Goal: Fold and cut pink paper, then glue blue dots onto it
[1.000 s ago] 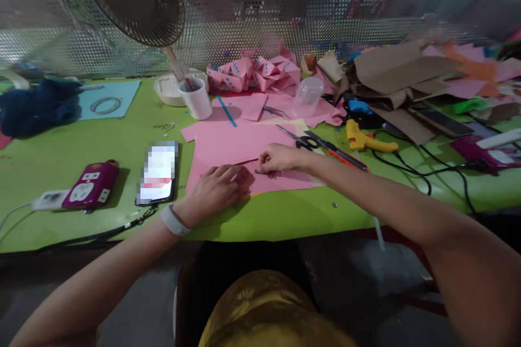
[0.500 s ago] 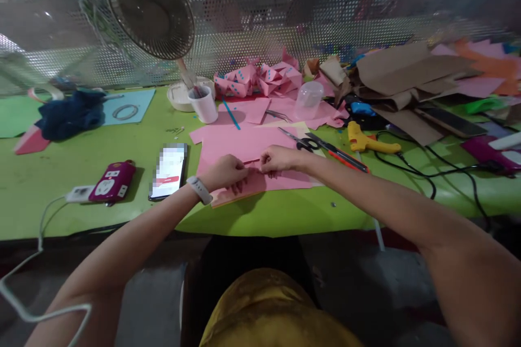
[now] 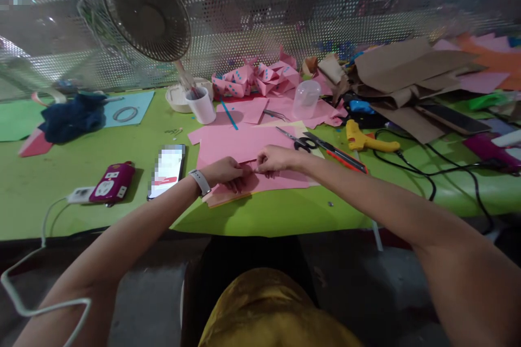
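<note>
My left hand (image 3: 228,172), with a pale watch (image 3: 200,182) on its wrist, bends its fingers over a small pink paper piece (image 3: 253,164) above the stacked pink sheets (image 3: 228,146). Close beside it, my right hand (image 3: 273,159) pinches the same piece between thumb and fingertips. Part of the piece is hidden by the fingers. Black-handled scissors (image 3: 302,142) lie just past my right hand, blades pointing left. Next to them is a red and black box cutter (image 3: 337,153). Yellowish sheets (image 3: 220,200) show under the pink ones.
A phone (image 3: 166,171) and a purple power adapter (image 3: 113,183) lie left. Behind stand a fan (image 3: 146,11), a white cup (image 3: 201,107), folded pink paper shapes (image 3: 256,78) and a clear plastic cup (image 3: 306,98). Right are a yellow glue gun (image 3: 368,138), cords and brown paper (image 3: 411,68).
Both hands stay close together on the small pink piece, with only slight finger movement. The whole view has shifted a little.
</note>
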Demonstrator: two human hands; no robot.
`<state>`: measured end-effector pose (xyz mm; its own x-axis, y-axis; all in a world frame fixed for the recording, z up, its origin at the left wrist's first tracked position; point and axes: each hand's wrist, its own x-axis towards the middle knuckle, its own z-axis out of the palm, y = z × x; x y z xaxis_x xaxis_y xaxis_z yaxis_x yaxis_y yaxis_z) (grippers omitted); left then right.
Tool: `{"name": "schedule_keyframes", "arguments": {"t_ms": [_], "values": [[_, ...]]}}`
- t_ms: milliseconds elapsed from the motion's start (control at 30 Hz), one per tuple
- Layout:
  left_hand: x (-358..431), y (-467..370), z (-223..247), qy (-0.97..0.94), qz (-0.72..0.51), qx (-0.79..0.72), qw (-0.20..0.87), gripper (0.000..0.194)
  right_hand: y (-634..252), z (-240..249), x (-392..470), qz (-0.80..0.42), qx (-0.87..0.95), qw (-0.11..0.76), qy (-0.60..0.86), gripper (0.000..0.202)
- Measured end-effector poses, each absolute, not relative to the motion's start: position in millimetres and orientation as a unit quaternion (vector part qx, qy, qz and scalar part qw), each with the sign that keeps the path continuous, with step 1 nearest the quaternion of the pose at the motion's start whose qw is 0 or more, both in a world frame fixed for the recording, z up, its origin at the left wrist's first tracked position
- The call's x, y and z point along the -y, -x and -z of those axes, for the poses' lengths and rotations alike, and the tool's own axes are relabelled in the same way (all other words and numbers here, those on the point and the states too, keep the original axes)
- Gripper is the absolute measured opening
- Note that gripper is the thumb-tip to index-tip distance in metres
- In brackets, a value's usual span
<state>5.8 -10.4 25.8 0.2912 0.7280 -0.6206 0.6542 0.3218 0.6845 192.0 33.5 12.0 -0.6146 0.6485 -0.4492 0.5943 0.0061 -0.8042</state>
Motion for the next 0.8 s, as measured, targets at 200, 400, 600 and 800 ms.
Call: {"name": "schedule_keyframes", "arguments": {"t_ms": [200,400,600,800], "values": [[16.0,9.8,-25.9,-0.589,-0.015,-0.599,0.542,0.05,-192.9,-10.4,-33.4,-0.543,0.718,0.025,0.435,0.018],[29.2,32.6,-43.8,-0.603,-0.01,-0.604,0.521,0.048,-193.8,-14.9,-29.0,-0.523,0.734,0.032,0.433,0.015],[35.3,34.8,-49.2,-0.815,-0.182,-0.528,0.154,0.03,-215.3,-30.9,-8.2,-0.23,0.886,0.121,0.383,0.012],[22.1,29.7,-23.9,-0.876,-0.065,-0.477,0.02,0.027,-225.9,-10.3,4.0,0.071,0.962,0.1,0.244,0.016]]}}
